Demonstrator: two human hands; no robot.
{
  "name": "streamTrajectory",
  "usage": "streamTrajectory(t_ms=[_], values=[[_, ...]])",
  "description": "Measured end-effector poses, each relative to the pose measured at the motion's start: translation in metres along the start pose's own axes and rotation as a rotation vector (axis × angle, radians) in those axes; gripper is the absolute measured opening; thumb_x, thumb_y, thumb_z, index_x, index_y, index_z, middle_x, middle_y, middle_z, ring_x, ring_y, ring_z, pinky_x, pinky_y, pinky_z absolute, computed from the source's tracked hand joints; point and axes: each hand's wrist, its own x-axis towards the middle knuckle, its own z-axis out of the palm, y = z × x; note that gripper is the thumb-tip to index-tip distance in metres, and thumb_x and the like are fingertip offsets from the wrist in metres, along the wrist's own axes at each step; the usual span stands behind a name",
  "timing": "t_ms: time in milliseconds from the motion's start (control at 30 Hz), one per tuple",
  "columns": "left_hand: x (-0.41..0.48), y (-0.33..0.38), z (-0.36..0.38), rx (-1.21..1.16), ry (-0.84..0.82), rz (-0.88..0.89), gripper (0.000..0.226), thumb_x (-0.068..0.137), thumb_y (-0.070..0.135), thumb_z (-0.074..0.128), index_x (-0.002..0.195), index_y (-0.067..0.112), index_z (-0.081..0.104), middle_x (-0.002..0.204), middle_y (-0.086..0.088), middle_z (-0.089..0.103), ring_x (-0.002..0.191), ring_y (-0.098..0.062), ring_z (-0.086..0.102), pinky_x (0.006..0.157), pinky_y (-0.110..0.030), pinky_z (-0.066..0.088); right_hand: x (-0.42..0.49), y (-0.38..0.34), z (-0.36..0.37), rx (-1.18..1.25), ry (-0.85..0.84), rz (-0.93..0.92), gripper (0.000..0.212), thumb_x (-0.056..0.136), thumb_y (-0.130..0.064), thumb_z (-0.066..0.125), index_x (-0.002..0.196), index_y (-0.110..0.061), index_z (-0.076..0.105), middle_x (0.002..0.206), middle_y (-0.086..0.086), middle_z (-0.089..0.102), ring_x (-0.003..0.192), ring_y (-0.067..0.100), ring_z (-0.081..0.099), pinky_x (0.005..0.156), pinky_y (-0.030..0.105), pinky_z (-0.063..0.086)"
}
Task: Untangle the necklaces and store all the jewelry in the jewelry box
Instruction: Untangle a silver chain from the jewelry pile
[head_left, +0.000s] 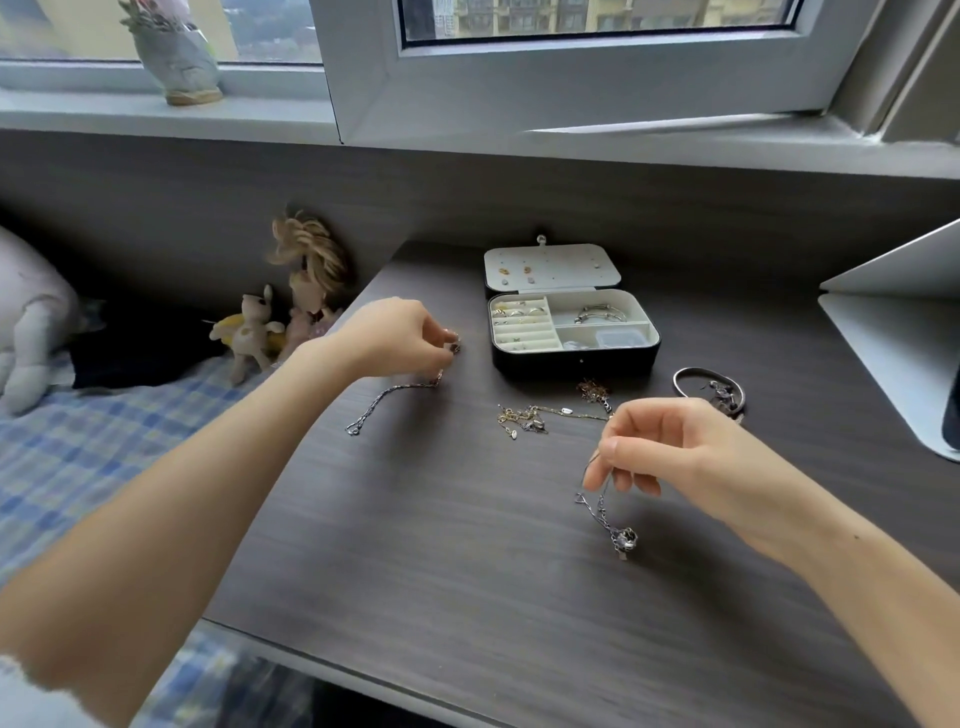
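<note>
Left hand (400, 338): the upper end of a silver chain (384, 397) is pinched between the fingertips. The rest of the chain lies on the desk (441, 519), left of the box (571, 364).
Right hand: the right hand (670, 447) is curled round a darker pendant chain (605, 514). It is held near the top, and the pendant hangs down to the desk.
Hands: they are kept well apart, each clamped on its own chain. No link between the two chains can be seen.
Step in hand: it is judged that two chains are being drawn apart or laid out.
How to do it well: the chains should be pulled slowly and not jerked, so that no knot is tightened. Each chain should be kept straight and away from the gold tangle (524, 418), which lies between the hands in front of the box. This tangle looks not yet loosened.
Also on the desk: a bangle (691, 371) is placed right of the box, with small dark pieces beside it.
Box: it stands open at the back of the desk.
Lid (550, 265): a few earrings are pinned on its inner panel.
Left compartment: rings (511, 312) are set in the padded rolls, and tiny pieces lie lower. What these pieces are cannot be told.
Upper right compartment: a silver bracelet (602, 314) is kept there.
Lower right compartment: a clear case (621, 339) is seen, and its content cannot be told.
</note>
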Motion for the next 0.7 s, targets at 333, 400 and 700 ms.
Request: streamTrajectory(t_ms=[333,400,700], values=[[-0.062,0.082,-0.005,-0.913,-0.3,0.236,0.022,0.072,0.021,0.065,0.093,0.016,0.07,0.097,0.0,0.072,0.093,-0.011,0.066,0.076,-0.021,0.051,-0.001,0.0,-0.007,0.171,-0.024,-0.052,0.013,0.083,-0.012,0.062,0.071,-0.01,0.058,0.065,0.012,0.066,0.051,0.013,0.044,0.047,0.02,0.033],[-0.073,0.094,0.006,-0.965,-0.429,0.299,0.024,0.07,0.013,0.065,0.094,0.017,0.069,0.098,0.001,0.072,0.098,-0.013,0.065,0.074,-0.017,0.048,-0.003,-0.001,-0.01,0.208,-0.041,-0.069,0.011,0.078,-0.019,0.058,0.069,-0.011,0.06,0.059,0.009,0.063,0.049,0.012,0.042,0.046,0.019,0.032],[-0.08,0.11,0.034,-1.245,-0.362,0.287,0.031,0.083,0.021,0.061,0.095,-0.007,0.063,0.093,-0.012,0.072,0.093,-0.024,0.067,0.092,-0.033,0.051,-0.009,-0.005,-0.02,0.272,-0.047,-0.1,0.015,0.078,-0.022,0.059,0.067,-0.015,0.064,0.047,0.005,0.053,0.042,0.013,0.038,0.042,0.017,0.029]])
